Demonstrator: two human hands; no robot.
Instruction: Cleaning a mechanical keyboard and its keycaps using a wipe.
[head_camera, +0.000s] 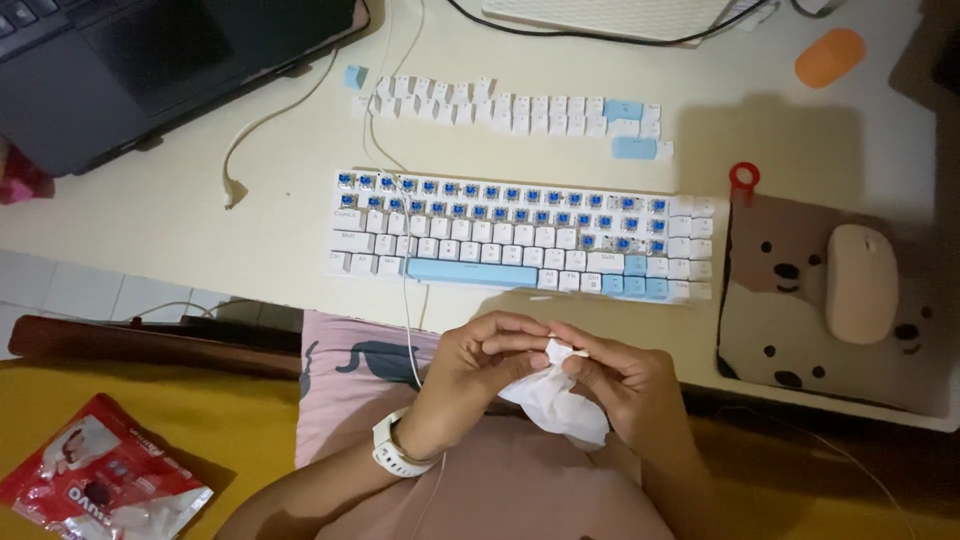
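Low in the middle of the frame, both hands meet over the person's lap, just below the desk edge. The left hand, with a white watch on its wrist, curls its fingers toward the right hand, and between them sits a small white keycap, pinched at the fingertips of both hands. A white wipe is bunched around it and hangs down and to the right, mostly under the right hand's fingers, so that hand has the cloth while the left steadies the cap from the other side. Neither hand is spread; both are pressed in on the cap and cloth. Straight above the hands lies the keyboard, its upper rows stripped to blue switches, its long axis running left to right. Further up the frame, loose keycaps sit in rows. A mouse rests on a bear-print pad at right.
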